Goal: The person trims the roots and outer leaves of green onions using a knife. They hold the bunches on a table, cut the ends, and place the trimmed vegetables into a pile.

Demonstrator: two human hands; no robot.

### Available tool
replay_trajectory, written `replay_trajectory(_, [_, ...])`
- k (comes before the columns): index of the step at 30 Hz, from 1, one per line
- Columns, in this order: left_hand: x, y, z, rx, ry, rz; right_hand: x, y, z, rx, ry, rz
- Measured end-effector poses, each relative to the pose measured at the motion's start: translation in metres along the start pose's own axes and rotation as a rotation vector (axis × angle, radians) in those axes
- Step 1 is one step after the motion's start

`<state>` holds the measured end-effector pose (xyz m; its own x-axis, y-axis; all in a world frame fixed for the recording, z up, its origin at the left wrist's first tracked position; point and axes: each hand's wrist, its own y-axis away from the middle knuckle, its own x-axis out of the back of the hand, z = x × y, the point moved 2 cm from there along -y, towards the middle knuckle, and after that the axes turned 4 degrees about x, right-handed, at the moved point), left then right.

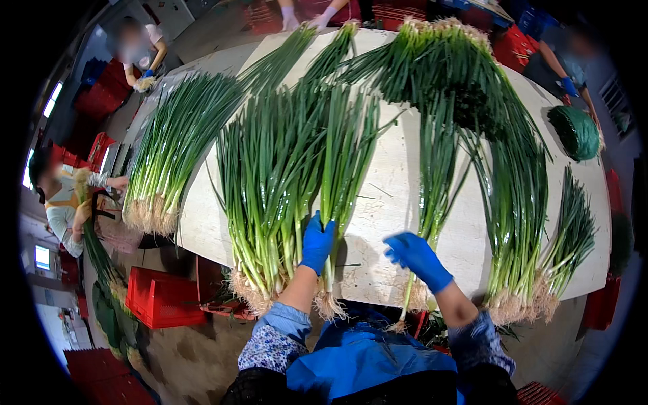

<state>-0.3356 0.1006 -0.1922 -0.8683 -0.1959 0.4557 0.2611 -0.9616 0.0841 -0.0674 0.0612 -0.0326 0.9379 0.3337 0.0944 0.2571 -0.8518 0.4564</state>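
Blue gloves cover both hands. My left hand (318, 243) lies on the stems of a small bunch of green onions (331, 202), just right of a larger heap of green onions (268, 202); whether its fingers grip them cannot be told. My right hand (417, 257) is above the lower stems of a thin bunch of green onions (436, 172), its fingers bent and partly blurred. One stalk with a rooted end (405, 304) slants below that hand. A thick bunch (516, 217) and a shorter bunch (572, 233) lie farther right, roots towards me.
The pale tabletop (385, 202) carries more green onions (182, 152) at left and a pile (430, 66) at the far side. Red crates (164, 298) stand below the left edge. Co-workers stand around the table; one at right handles a green bundle (574, 132).
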Motion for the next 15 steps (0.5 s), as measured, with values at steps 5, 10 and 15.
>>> replay_trajectory(5, [0.010, 0.013, 0.037, 0.044, -0.066, 0.029, -0.064, -0.115, -0.008, 0.045, -0.127, 0.039])
replay_trajectory(10, [0.015, 0.014, 0.031, 0.144, 0.098, -0.051, -0.088, -0.173, 0.000, 0.080, 0.169, 0.268])
replay_trajectory(15, [0.004, 0.011, 0.011, 0.097, 0.283, -0.067, -0.071, -0.181, 0.030, -0.018, -0.271, 0.144])
